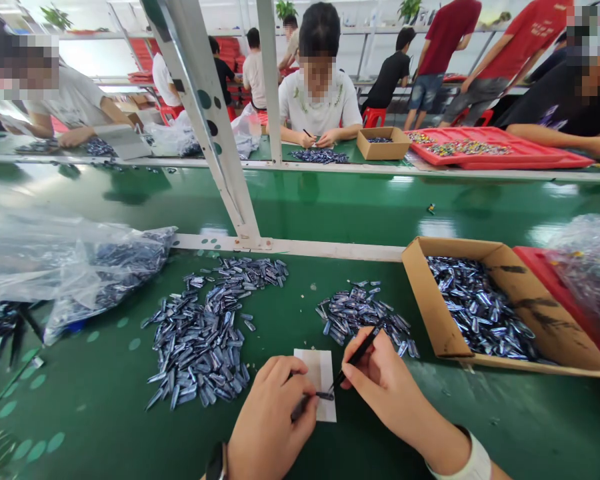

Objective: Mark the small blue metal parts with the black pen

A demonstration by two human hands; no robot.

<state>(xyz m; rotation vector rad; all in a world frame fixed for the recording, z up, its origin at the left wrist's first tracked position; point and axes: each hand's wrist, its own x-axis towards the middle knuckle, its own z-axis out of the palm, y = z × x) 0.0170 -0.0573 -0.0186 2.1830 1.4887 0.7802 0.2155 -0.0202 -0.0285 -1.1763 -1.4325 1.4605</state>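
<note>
At lower centre the left hand [279, 415], knuckles up, pinches one dark elongated piece [325, 396] over a white rectangular card [320, 363], while the right hand [387, 383] grips one slim black pen-like tool [367, 343] slanting down beside the piece. On the green tabletop [105, 427] of a bright workroom [95, 17] lie two heaps of shiny blue-black pieces [200, 347], centre-left and centre, and one open brown cardboard box [437, 313], right.
</note>
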